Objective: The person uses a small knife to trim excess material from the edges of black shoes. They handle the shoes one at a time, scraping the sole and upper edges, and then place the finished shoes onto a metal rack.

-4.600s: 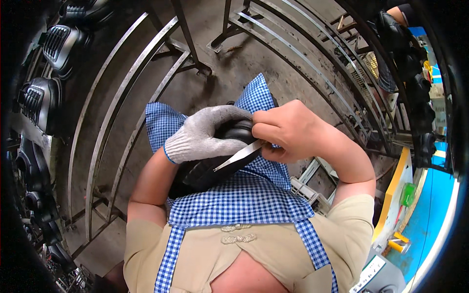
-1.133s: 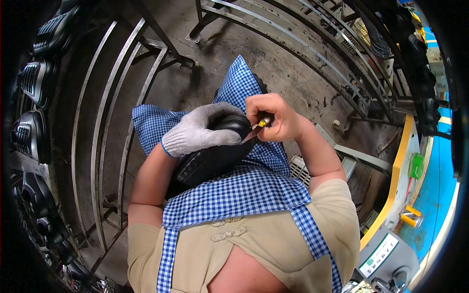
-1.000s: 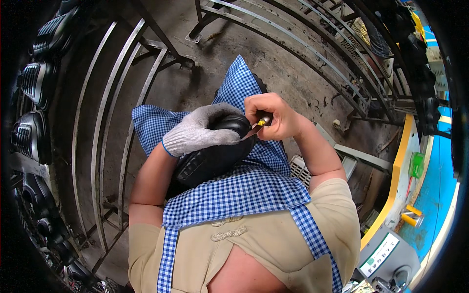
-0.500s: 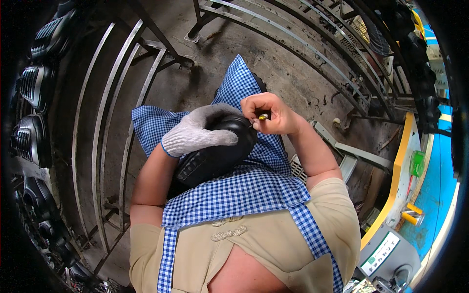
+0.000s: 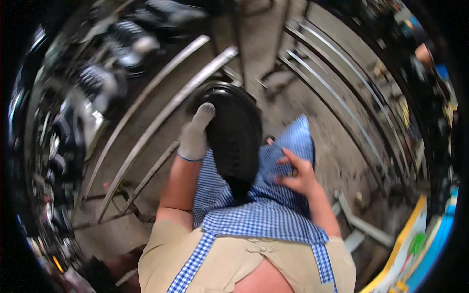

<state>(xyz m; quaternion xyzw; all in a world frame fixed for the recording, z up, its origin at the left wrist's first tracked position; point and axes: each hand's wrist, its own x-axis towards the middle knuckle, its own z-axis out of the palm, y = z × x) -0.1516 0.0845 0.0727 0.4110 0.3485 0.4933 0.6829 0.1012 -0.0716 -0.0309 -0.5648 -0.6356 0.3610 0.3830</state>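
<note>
My left hand (image 5: 194, 136), in a pale grey knitted glove, grips a black shoe (image 5: 234, 132) by its side. The thumb lies on the shoe's upturned dark face, and the other fingers are hidden. The shoe is raised in front of my lap, its rounded, glossy end pointing away from me. My bare right hand (image 5: 300, 173) hovers over the right side of the blue-and-white checked apron (image 5: 264, 219), apart from the shoe. Its thumb and fingers are spread and slightly blurred, and I make out no tool in them.
Metal rack rails (image 5: 161, 115) slant up on the left, with several black shoes (image 5: 97, 80) beyond them. More rails (image 5: 337, 93) curve along the right. A yellow-edged blue workbench (image 5: 430, 263) stands at the lower right, with a green object (image 5: 417, 242) on it.
My view has swung left. The shoe has gone from my lap to a raised position, sole side showing. My right hand has come away from it, fingers spread; the small yellow-ended tool no longer shows.
</note>
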